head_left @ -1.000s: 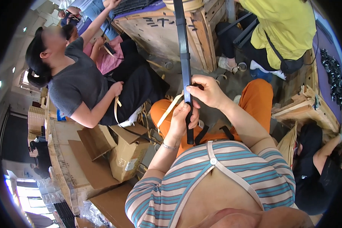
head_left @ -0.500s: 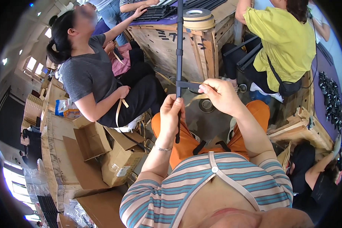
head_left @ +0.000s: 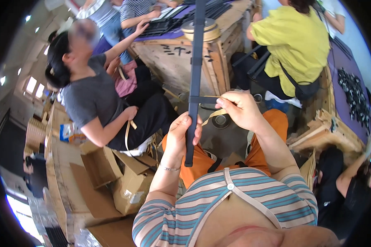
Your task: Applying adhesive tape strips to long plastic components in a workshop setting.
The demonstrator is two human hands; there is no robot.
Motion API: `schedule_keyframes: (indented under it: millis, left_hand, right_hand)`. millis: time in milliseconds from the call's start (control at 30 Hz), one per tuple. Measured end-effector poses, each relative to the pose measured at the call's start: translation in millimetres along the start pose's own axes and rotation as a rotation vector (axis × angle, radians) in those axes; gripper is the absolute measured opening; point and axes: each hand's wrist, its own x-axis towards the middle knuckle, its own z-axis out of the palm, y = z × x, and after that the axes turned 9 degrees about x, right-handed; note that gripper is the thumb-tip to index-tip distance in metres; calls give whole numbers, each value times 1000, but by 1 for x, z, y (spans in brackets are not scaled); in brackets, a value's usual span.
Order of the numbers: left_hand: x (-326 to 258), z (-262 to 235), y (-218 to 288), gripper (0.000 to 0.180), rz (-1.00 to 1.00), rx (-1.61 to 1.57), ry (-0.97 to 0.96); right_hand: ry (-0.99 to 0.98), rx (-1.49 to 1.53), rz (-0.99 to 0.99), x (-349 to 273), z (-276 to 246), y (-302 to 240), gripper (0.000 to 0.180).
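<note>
A long, dark grey flat bar [head_left: 196, 78] stands nearly upright before me, its top running out of view. My left hand [head_left: 178, 133] is closed around its lower part, with the bar's end sticking out below. Between the thumb and fingers of my right hand [head_left: 244, 110] is the end of a dark tape strip [head_left: 205, 99], stretched sideways from the bar just above my left hand. A loose tan strip [head_left: 212, 117], like peeled backing, hangs curled under my right hand. Higher up, a narrow dark band [head_left: 196, 61] crosses the bar.
Tape rolls [head_left: 208, 32] are stacked on the wooden bench ahead. A person in grey [head_left: 90, 92] sits close at left, another in yellow [head_left: 294, 45] at right. Open cardboard boxes [head_left: 130, 187] stand at my left. Small black parts [head_left: 352, 94] cover a purple-topped bench at right.
The bar has turned so that its broader face shows, and sits slightly lower in view. Both hands keep their holds, with the tape still drawn out sideways. The whole view has shifted a little.
</note>
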Motion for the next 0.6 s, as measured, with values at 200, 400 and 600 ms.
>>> schedule_keyframes:
  millis: [200, 400, 600]
  left_hand:
    - [20, 22, -4, 39, -59, -84, -115]
    - [34, 41, -11, 42, 3, 10, -258]
    - [35, 59, -28, 41, 11, 99, -232]
  right_hand:
    - [64, 26, -39, -7, -20, 4, 17]
    - [105, -94, -74, -14, -45, 0, 16]
    - [153, -124, -156, -24, -53, 5, 15]
